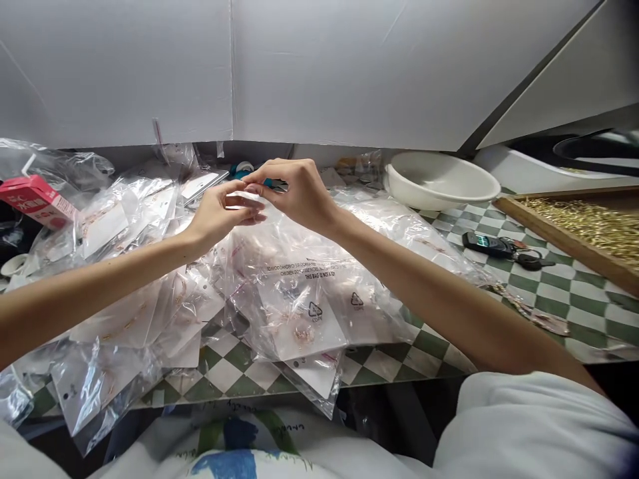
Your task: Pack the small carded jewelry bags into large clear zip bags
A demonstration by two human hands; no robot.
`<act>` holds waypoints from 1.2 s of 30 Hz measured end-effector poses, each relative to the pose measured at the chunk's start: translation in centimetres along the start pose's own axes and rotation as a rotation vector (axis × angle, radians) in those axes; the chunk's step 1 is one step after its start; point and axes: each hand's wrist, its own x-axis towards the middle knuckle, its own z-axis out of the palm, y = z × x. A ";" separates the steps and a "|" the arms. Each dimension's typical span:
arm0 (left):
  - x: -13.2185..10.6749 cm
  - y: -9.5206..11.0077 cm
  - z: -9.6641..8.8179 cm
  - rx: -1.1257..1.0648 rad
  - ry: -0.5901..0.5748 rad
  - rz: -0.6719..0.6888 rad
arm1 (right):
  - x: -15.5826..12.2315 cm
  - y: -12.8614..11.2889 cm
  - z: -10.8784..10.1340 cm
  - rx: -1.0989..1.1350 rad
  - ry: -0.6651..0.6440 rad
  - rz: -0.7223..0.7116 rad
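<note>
Across the middle of the frame lie glossy, crinkled clear plastic bags (309,266) holding matt white paper cards (312,326). At right, a plain wooden tray (554,223) carries shiny brass-coloured metal pins (589,223), near a smooth white basin (439,176) on the satin checked tabletop (564,293).

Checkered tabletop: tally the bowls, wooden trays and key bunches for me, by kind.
White bowl: 1
Wooden tray: 1
Key bunch: 1
Total: 3
</note>
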 end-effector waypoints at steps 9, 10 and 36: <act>0.6 0.5 0.3 -0.016 0.061 -0.077 | 0.7 0.8 0.1 -0.237 -0.004 -0.009; 0.7 0.6 0.4 -0.010 0.059 -0.091 | 0.8 0.9 0.1 -0.285 -0.007 -0.030; 0.4 0.6 0.6 0.033 0.188 -0.118 | 1.7 3.1 -1.6 0.491 0.469 0.716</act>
